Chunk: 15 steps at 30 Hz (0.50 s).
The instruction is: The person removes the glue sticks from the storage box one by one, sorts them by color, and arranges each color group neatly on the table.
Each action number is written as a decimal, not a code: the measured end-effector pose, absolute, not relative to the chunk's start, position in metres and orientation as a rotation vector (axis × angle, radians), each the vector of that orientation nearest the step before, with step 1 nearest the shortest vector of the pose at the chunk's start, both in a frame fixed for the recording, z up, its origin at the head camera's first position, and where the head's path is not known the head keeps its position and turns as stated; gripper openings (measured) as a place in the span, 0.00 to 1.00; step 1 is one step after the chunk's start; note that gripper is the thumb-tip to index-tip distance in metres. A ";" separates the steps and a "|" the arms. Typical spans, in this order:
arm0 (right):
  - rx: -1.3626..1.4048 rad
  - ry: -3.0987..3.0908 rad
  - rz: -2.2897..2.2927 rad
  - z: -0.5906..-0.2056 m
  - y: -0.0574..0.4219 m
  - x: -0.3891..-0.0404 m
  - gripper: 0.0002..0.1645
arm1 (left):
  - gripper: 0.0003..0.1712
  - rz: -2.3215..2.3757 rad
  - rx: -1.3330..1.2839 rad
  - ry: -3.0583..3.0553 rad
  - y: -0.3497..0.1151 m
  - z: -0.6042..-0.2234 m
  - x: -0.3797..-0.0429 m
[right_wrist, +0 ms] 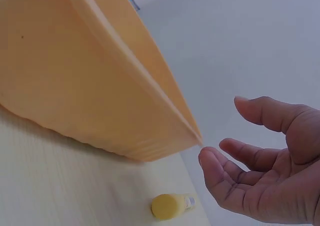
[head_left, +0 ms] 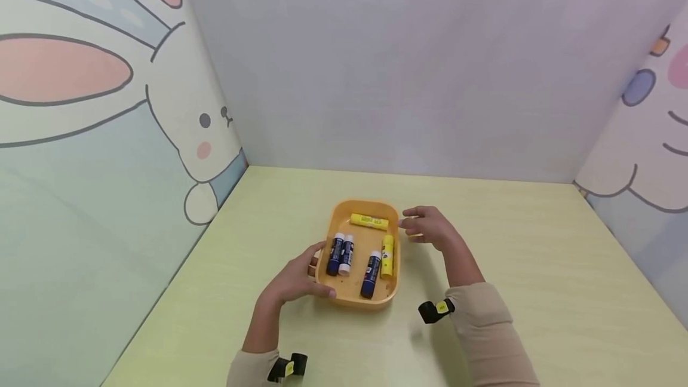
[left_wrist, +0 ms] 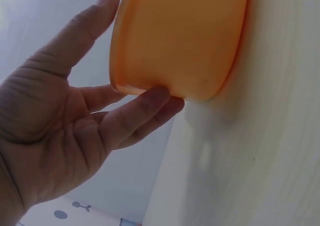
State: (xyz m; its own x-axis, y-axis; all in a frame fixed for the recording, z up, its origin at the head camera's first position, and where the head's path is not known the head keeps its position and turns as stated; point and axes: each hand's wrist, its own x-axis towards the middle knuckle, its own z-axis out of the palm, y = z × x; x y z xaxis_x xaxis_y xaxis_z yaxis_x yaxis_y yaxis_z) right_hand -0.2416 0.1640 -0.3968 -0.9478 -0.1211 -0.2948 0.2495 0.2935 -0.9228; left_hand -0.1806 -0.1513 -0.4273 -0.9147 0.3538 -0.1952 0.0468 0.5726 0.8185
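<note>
An orange plastic tray (head_left: 357,298) sits on the table. In it lie two dark-blue-and-white glue sticks (head_left: 341,254) side by side at the left, another blue one (head_left: 371,275) at the near right, a yellow glue stick (head_left: 387,257) along the right wall and a yellow one (head_left: 369,221) across the far end. My left hand (head_left: 295,276) holds the tray's near left corner, thumb at the rim and fingertips against the outer wall (left_wrist: 185,40). Just outside the far right rim, my right hand (head_left: 430,227) has its fingers loosely bent, holding nothing.
A yellow capped glue stick (right_wrist: 172,206) lies on the table outside the tray, below my right hand and mostly hidden by it in the head view. The pale table (head_left: 537,267) meets a plain back wall (head_left: 403,76) and cartoon-printed side walls.
</note>
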 end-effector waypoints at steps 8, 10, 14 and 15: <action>0.064 2.215 -1.722 -0.389 0.153 -0.238 0.32 | 0.56 1.271 0.309 2.476 -0.152 -0.428 -0.184; 0.040 2.198 -1.729 -0.387 0.150 -0.238 0.33 | 0.57 1.277 0.299 2.471 -0.151 -0.427 -0.184; 0.003 2.162 -1.738 -0.387 0.142 -0.234 0.32 | 0.59 1.278 0.270 2.464 -0.150 -0.426 -0.183; -0.002 2.152 -1.735 -0.387 0.141 -0.234 0.32 | 0.59 1.279 0.262 2.460 -0.150 -0.426 -0.182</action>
State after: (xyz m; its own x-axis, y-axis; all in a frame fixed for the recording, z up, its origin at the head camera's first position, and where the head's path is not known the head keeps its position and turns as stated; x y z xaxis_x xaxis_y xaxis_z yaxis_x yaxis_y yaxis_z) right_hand -0.2338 0.1405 -0.3869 -0.9297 -0.2321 -0.2858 0.2301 0.2397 -0.9432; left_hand -0.1821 -0.1496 -0.4262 -0.9201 0.3213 -0.2242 0.0010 0.5743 0.8187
